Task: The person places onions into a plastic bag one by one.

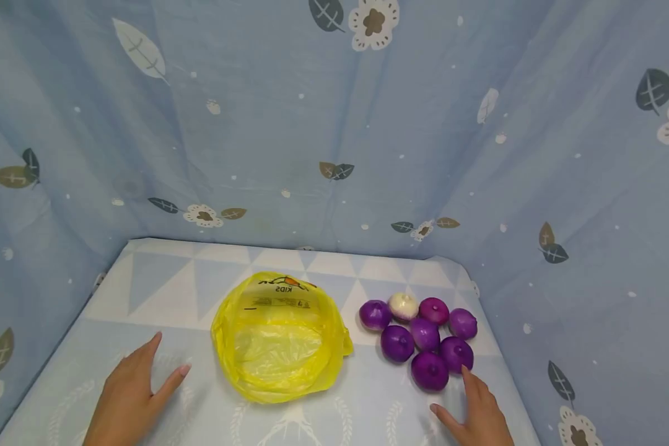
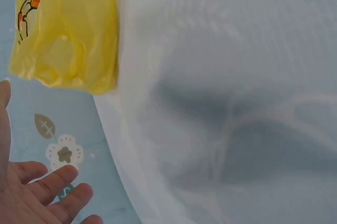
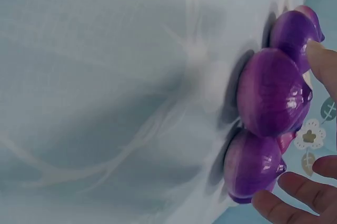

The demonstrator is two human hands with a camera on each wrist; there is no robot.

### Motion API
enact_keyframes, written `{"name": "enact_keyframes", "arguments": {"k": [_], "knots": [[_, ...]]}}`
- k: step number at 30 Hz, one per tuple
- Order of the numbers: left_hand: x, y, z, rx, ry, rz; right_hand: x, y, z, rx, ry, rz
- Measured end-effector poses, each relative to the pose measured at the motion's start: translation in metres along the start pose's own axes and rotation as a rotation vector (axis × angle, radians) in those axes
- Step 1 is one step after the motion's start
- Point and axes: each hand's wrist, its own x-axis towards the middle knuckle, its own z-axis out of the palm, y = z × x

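A yellow plastic bag (image 1: 281, 384) with its mouth spread wide stands mid-table, printed with dark letters. To its right several purple onions (image 1: 430, 371) and one white onion (image 1: 403, 306) cluster together. My left hand (image 1: 131, 393) hovers left of the bag, thumb and fingers apart, holding nothing. Near the front of the onions is my right hand (image 1: 476, 412), its fingers spread and nothing in its grasp. In the right wrist view the fingers (image 3: 303, 190) come close to the purple onions (image 3: 271, 92). The left wrist view shows the bag (image 2: 68, 34) beyond the left fingers (image 2: 52, 190).
A table (image 1: 161, 347) under a pale cloth with triangles and wreath prints bears everything. Blue curtains (image 1: 279, 124) with leaves and flowers enclose its back, left and right sides.
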Motion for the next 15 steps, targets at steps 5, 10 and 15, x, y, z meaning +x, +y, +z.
{"name": "enact_keyframes", "arguments": {"k": [5, 10, 15], "knots": [[0.003, 0.019, 0.01, -0.077, -0.063, -0.049, 0.005, -0.008, 0.005, 0.006, -0.031, 0.026], [0.009, 0.037, 0.019, -0.143, -0.078, -0.082, 0.012, -0.017, 0.006, 0.022, -0.062, 0.053], [0.013, 0.051, 0.027, -0.224, -0.054, -0.095, 0.015, -0.022, 0.01, 0.035, -0.029, 0.021]]}}
